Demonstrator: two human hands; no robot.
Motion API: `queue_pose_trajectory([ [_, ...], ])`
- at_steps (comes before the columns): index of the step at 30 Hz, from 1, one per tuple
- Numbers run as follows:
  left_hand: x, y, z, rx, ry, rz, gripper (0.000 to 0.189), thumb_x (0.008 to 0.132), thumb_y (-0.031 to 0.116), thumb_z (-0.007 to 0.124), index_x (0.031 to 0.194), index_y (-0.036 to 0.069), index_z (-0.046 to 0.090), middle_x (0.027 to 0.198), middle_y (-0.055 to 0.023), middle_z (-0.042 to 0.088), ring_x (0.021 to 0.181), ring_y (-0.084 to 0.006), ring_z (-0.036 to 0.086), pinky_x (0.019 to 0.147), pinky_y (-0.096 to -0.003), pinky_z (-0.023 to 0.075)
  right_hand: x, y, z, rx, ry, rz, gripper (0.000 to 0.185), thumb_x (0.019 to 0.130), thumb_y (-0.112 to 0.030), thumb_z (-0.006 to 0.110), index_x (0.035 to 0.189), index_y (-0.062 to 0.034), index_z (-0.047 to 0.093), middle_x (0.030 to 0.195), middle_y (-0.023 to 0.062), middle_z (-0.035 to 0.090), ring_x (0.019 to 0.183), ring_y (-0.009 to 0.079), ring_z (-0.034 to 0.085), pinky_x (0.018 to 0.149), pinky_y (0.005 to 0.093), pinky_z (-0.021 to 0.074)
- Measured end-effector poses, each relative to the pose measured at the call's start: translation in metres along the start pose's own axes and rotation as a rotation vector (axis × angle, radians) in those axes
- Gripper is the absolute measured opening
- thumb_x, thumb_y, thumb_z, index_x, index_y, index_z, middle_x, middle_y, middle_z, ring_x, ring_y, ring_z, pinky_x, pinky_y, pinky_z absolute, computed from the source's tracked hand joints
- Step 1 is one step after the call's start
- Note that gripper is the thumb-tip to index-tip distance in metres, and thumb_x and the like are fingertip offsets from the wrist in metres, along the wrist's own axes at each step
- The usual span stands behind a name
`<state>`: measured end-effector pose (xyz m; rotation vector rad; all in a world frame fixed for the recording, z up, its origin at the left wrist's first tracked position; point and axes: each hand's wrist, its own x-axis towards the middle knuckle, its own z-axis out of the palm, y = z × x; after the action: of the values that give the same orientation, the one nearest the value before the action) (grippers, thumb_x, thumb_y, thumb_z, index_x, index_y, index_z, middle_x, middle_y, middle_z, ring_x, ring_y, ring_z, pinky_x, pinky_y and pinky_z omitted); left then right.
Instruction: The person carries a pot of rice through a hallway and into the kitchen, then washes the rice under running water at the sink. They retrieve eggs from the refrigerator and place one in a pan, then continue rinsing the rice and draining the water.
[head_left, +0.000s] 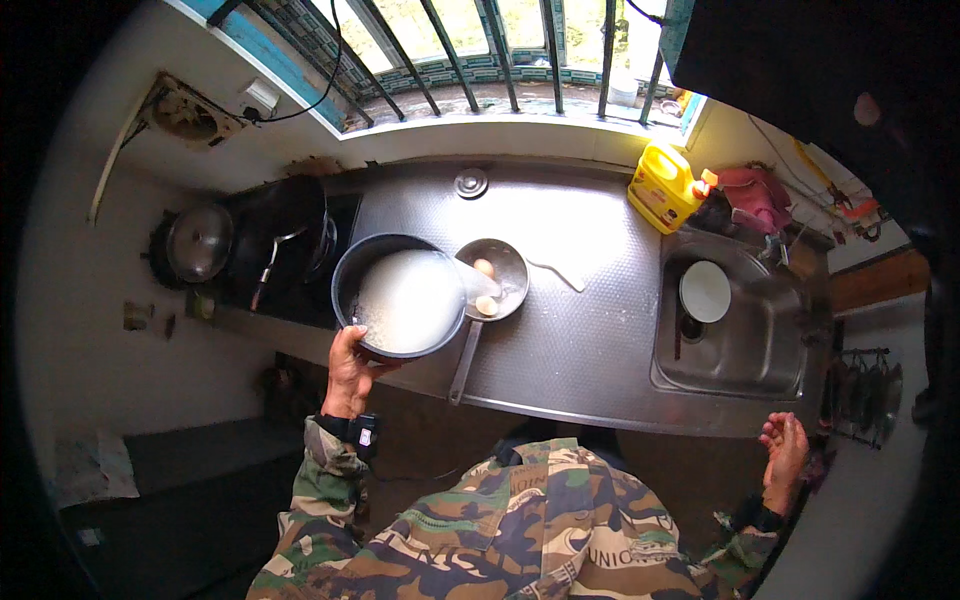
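Observation:
My left hand (350, 373) grips the near rim of a dark round cooking pot (343, 281). Cloudy white water (420, 289) fills much of the pot, with pale grains, likely rice, at its near left. The pot tilts to the right, and whitish liquid (478, 282) runs over its rim into a metal saucepan (517, 277). Inside the saucepan are two eggs, one farther egg (484, 267) and one nearer egg (487, 305). Its handle (466, 364) points toward me over the counter edge. My right hand (784, 450) hangs empty beyond the counter's front right, fingers loosely curled.
A white spoon (559, 274) lies right of the saucepan on the metal counter (570, 352). The sink (757, 352) holds a white bowl (705, 291). At the back stand a yellow jug (664, 187) and a round lid (471, 183). A wok (289, 217) occupies the stove at left.

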<state>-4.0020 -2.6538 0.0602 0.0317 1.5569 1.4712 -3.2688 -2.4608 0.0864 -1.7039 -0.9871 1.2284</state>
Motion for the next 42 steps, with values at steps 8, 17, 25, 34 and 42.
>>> queue_pose_trajectory([
  [8,-0.001,0.005,-0.002,0.036,0.055,0.023,0.062,0.082,0.043,0.071,0.132,0.007,0.062,0.118,-0.0182,0.072,0.103,-0.0382,0.073,0.080,-0.0640,0.0604,0.018,-0.005,0.010,0.025,0.030,-0.095,0.041,0.109,-0.035,0.064,0.137,-0.0046,0.063,0.132,0.0095,0.069,0.112,0.0177,0.069,0.088,0.0301,0.0565],
  [17,-0.003,0.008,-0.003,0.115,0.068,0.023,0.073,0.083,0.049,0.069,0.141,0.006,0.061,0.130,-0.0173,0.071,0.114,-0.0380,0.071,0.089,-0.0619,0.0583,0.024,0.010,0.012,0.076,-0.013,-0.024,0.039,0.109,-0.033,0.065,0.135,-0.0041,0.063,0.127,0.0095,0.071,0.106,0.0177,0.070,0.084,0.0299,0.0573],
  [25,-0.005,0.015,-0.001,0.127,0.062,0.039,0.067,0.086,0.047,0.068,0.137,0.005,0.063,0.128,-0.0167,0.072,0.110,-0.0370,0.072,0.084,-0.0589,0.0598,0.021,0.017,0.011,0.086,-0.018,0.002,0.040,0.109,-0.034,0.064,0.136,-0.0043,0.061,0.124,0.0098,0.071,0.101,0.0163,0.070,0.082,0.0286,0.0578],
  [34,-0.009,0.023,0.008,0.160,0.047,0.062,0.061,0.088,0.044,0.067,0.134,0.006,0.064,0.121,-0.0154,0.075,0.107,-0.0356,0.074,0.079,-0.0577,0.0609,0.020,0.017,0.009,0.067,0.004,-0.008,0.042,0.109,-0.035,0.064,0.136,-0.0036,0.062,0.121,0.0097,0.072,0.100,0.0158,0.070,0.081,0.0284,0.0583],
  [42,-0.013,0.028,0.015,0.179,0.074,0.114,0.048,0.089,0.039,0.067,0.127,0.009,0.063,0.118,-0.0162,0.075,0.100,-0.0380,0.076,0.077,-0.0622,0.0605,0.022,0.022,0.004,0.069,0.029,-0.008,0.040,0.109,-0.034,0.063,0.135,-0.0034,0.063,0.117,0.0093,0.073,0.098,0.0155,0.071,0.080,0.0273,0.0587],
])
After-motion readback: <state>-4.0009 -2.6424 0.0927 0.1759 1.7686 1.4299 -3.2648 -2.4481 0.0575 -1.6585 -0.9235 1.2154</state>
